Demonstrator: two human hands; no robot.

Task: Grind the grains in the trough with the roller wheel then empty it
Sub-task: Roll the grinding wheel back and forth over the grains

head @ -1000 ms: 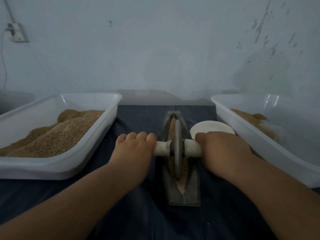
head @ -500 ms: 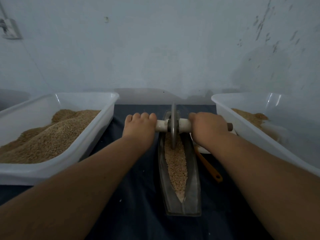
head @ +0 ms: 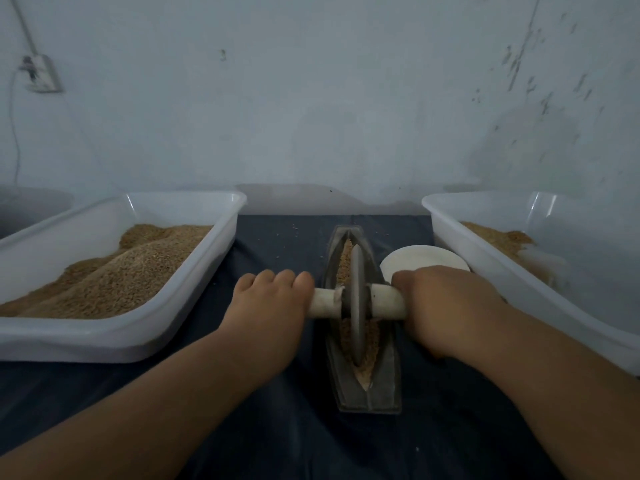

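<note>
Head view, 1 camera only. A long, narrow metal trough (head: 381,393) is seen lying lengthwise on a dark cloth (head: 294,438), its near end toward the viewer and its far end toward the wall (head: 311,98). Tan grains (head: 369,344) are held in its channel, visible both ahead of and behind the wheel. The roller wheel (head: 356,306) is stood upright on edge in the channel, about mid-length, its rim sunk into the grains. A pale cross handle (head: 386,306) is passed through the disc's hub, level above the trough.

The left end of the handle is gripped by the left hand (head: 270,299), fingers curled over the top, knuckles up. The right end is gripped by the right hand (head: 446,306) the same way, fist closed round it. Both forearms are stretched in from the bottom corners.

A white plastic tub (head: 104,341) is placed left of the trough, apart from it, with a heaped slope of grain (head: 121,271) in it. A 2nd white tub (head: 554,216) is set on the right, with a smaller heap (head: 498,240) along its inner side. A round white dish (head: 422,259) is seen between the trough and the right tub, partly covered by the right hand. A few loose grains are scattered on the cloth near the trough's far end. A wall socket (head: 40,74) with a cable is mounted at upper left.
</note>
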